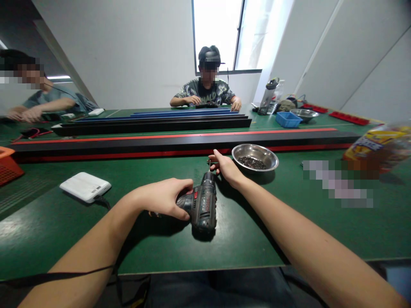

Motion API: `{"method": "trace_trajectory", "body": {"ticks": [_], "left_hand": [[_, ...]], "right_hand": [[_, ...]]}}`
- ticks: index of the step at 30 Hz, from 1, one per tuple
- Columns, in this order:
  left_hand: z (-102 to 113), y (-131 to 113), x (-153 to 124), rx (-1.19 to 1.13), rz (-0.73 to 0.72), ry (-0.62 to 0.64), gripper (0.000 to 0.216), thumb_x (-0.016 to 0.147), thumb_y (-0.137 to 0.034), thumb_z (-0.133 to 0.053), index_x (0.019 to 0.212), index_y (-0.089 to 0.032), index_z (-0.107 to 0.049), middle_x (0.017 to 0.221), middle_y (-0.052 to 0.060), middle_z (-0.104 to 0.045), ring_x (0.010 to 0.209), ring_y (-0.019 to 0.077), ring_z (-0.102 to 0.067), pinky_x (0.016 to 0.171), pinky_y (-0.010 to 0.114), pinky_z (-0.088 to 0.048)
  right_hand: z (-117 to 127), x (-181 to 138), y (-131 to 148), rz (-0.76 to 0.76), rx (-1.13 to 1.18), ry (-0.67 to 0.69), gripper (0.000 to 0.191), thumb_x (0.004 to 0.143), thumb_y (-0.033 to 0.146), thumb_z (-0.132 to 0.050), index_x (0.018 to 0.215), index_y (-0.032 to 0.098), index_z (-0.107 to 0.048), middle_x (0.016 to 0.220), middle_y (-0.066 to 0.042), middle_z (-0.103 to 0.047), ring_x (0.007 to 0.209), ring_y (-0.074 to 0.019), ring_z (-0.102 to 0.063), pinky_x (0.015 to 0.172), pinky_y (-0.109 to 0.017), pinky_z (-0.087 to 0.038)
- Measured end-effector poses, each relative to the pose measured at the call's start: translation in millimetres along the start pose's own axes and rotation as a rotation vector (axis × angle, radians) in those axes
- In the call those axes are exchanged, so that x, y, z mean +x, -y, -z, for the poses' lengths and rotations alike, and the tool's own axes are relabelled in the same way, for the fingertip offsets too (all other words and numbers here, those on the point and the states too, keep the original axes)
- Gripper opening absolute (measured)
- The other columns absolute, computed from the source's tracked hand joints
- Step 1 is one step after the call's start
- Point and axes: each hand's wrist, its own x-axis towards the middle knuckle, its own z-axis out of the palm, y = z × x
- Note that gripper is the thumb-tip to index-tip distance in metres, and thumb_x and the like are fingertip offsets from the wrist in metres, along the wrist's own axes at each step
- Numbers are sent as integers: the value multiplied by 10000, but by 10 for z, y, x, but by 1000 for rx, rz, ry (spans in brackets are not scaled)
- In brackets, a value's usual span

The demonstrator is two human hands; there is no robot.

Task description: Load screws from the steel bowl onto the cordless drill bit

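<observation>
My left hand point(167, 196) is wrapped round the handle of a black cordless drill point(204, 207), which lies on its side with its chuck pointing away from me. A thin bit point(209, 166) sticks out of the chuck. At the bit's tip, my right hand point(224, 167) has its fingers curled in close; whatever small piece they pinch is too small to make out. Just right of that hand stands a steel bowl point(255, 157) with many small dark screws point(251, 163) in it.
Long black and red strips point(180, 143) lie across the green table point(250, 239) beyond my hands. A white power bank point(85, 187) with a cable lies left, near an orange basket point(9, 166). A snack bag point(379, 147) stands right. One person point(207, 87) sits opposite, another point(54, 100) at left.
</observation>
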Motion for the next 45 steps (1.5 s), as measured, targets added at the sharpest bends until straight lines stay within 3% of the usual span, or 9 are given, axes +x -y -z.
{"method": "trace_trajectory", "body": {"ticks": [3, 9, 13, 18, 22, 28, 34, 39, 45], "left_hand": [[-6, 8, -1, 1, 4, 0, 488, 697, -479, -828, 1035, -237, -572, 961, -18, -673, 831, 201, -619, 705, 288, -423], [11, 17, -4, -13, 13, -7, 479, 683, -488, -836, 999, -235, -581, 940, -22, -671, 810, 193, -611, 682, 286, -417], [28, 7, 1, -12, 27, -23, 474, 688, -497, -837, 992, -233, -587, 916, -23, -667, 790, 191, -608, 651, 283, -407], [3, 41, 27, 74, 20, -155, 432, 759, -547, -783, 977, -225, -595, 906, 4, -683, 772, 203, -619, 651, 292, -403], [-28, 122, 45, 200, 37, -257, 433, 824, -566, -724, 1076, -221, -652, 1017, 63, -725, 891, 255, -669, 760, 324, -450], [-43, 167, 45, 278, 60, -296, 500, 830, -597, -709, 1172, -236, -655, 1132, 91, -738, 1000, 297, -691, 821, 345, -480], [-50, 139, 26, 318, 70, -311, 428, 831, -590, -703, 1073, -242, -644, 1049, 71, -730, 924, 276, -689, 779, 334, -485], [-55, 154, 25, 317, 69, -302, 430, 837, -601, -694, 1062, -239, -637, 1059, 75, -725, 929, 277, -688, 768, 332, -488], [-63, 185, 43, 289, 50, -313, 456, 848, -570, -696, 1160, -241, -644, 1100, 77, -722, 983, 283, -687, 842, 344, -500]], "right_hand": [[4, -4, 9, -1, -3, 22, 538, 937, 673, -572, 958, 165, -750, 832, -96, -709, 727, -206, -629, 613, -317, -489], [-7, 21, -13, 27, -13, -3, 421, 908, 598, -654, 845, 187, -725, 857, -97, -705, 784, -216, -647, 609, -304, -490], [-30, 21, -35, 56, -1, -82, 347, 917, 522, -640, 893, 187, -729, 971, -113, -732, 885, -244, -688, 625, -308, -507], [-46, 6, -35, 40, 12, -117, 309, 931, 472, -620, 956, 184, -731, 1070, -118, -749, 912, -242, -706, 638, -312, -520], [-56, -6, -45, 61, -10, -99, 299, 932, 456, -625, 956, 184, -748, 1058, -114, -761, 874, -231, -708, 641, -312, -523], [-51, -2, -91, 111, -117, -58, 324, 961, 450, -599, 967, 178, -776, 989, -95, -779, 842, -214, -710, 674, -297, -537], [-46, -21, -66, 135, -257, -10, 319, 998, 380, -576, 1096, 161, -787, 1143, -109, -787, 949, -223, -733, 841, -334, -579], [-61, -86, 7, 176, -345, 23, 233, 982, 306, -633, 1089, 181, -799, 1170, -107, -794, 1086, -248, -740, 1034, -387, -537], [-71, -121, 40, 179, -377, 23, 215, 973, 269, -658, 1111, 169, -789, 1185, -112, -792, 1113, -244, -743, 1059, -388, -533]]}}
